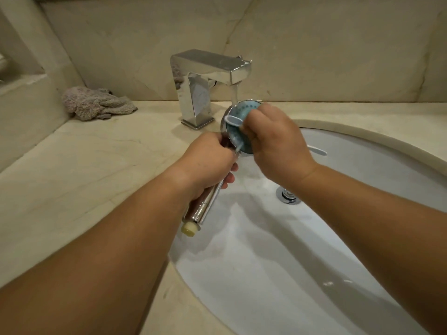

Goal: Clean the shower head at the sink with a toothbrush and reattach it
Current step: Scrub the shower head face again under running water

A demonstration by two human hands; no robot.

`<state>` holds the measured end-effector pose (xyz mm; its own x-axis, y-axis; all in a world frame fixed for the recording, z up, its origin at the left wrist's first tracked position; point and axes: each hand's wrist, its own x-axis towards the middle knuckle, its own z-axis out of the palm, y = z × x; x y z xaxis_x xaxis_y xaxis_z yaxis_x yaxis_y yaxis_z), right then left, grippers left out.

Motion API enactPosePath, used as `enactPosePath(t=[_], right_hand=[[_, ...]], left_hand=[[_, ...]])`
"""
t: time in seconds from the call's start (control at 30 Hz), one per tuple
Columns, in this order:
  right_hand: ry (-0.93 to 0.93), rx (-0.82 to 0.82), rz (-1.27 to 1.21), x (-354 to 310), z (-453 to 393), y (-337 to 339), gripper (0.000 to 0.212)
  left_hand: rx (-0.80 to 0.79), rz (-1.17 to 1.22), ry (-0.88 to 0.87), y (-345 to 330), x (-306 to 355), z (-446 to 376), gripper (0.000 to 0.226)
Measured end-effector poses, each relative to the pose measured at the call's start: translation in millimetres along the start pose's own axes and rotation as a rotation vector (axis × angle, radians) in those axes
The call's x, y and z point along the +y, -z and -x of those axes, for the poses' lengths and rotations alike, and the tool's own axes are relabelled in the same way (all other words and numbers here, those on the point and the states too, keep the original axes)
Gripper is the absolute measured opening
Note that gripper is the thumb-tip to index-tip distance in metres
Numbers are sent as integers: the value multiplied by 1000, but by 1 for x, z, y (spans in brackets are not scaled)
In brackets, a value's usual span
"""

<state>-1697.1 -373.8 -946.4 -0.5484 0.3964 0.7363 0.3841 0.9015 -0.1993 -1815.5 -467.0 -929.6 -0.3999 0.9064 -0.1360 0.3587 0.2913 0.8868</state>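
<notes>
Head | left hand (pixel 208 160) grips shower head (pixel 238 128) handle | right hand (pixel 278 146) — holds toothbrush (pixel 233 120)

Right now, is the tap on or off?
On. A stream of water falls from the faucet spout onto the shower head, which the left hand holds over the sink.

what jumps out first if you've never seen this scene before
Two bare forearms reach over a white sink, the left hand gripping a chrome shower head while the right hand scrubs its blue face with a toothbrush. Above them a square chrome faucet runs water onto it; a crumpled grey cloth lies far left.
</notes>
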Motion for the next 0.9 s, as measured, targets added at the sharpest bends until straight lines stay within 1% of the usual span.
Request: enactPosePath(t=[0.03, 0.07, 0.17, 0.2, 0.27, 0.4, 0.43, 0.47, 0.53, 0.57, 0.63, 0.67, 0.7, 0.73, 0.83, 0.87, 0.9], right_hand=[[-11, 9, 4, -1, -3, 0, 21], [-60, 42, 0, 0, -8, 0, 22], [-272, 112, -34, 18, -16, 4, 15], [-306, 129, -48, 23, -14, 6, 14], [-267, 130, -61, 20, -9, 9, 13], [4, 9, 5, -4, 3, -1, 5], [31, 8, 17, -4, 1, -2, 5], [-2, 44, 8, -1, -3, 0, 9], [-141, 148, -35, 9, -11, 7, 17], [-166, 163, -46, 11, -10, 9, 14], [-71, 88, -6, 2, 1, 4, 6], [-4, 37, 16, -3, 8, -1, 8], [26, 18, 13, -6, 11, -4, 10], [-14, 31, -6, -4, 7, -2, 9], [-257, 146, -89, 14, -6, 8, 11], [-263, 149, -84, 16, -3, 8, 12], [-226, 131, -67, 13, 2, 8, 12]], left_hand=[[5, -4, -1, 0, 0, 0, 16], [8, 0, -3, 0, 0, 1, 16], [3, 0, -16, 2, -1, 1, 15], [2, -6, -18, 3, -1, 1, 16], [3, 5, -17, 3, -1, 0, 16], [16, 53, -8, 4, 0, -1, 13], [17, 66, -6, 4, -1, -1, 12], [17, 75, -5, 5, -1, -1, 11], [16, 74, -13, 4, -1, -2, 9], [16, 70, -14, 4, -1, -2, 9], [19, 77, -10, 4, 0, -1, 11], [21, 84, -8, 4, 1, -1, 13], [22, 89, -8, 5, 2, -1, 15], [20, 97, -7, 5, 3, 0, 16], [18, 135, 6, 6, 4, 2, 17], [14, 146, 16, 6, 4, 3, 18], [11, 156, 23, 5, 4, 3, 18]])
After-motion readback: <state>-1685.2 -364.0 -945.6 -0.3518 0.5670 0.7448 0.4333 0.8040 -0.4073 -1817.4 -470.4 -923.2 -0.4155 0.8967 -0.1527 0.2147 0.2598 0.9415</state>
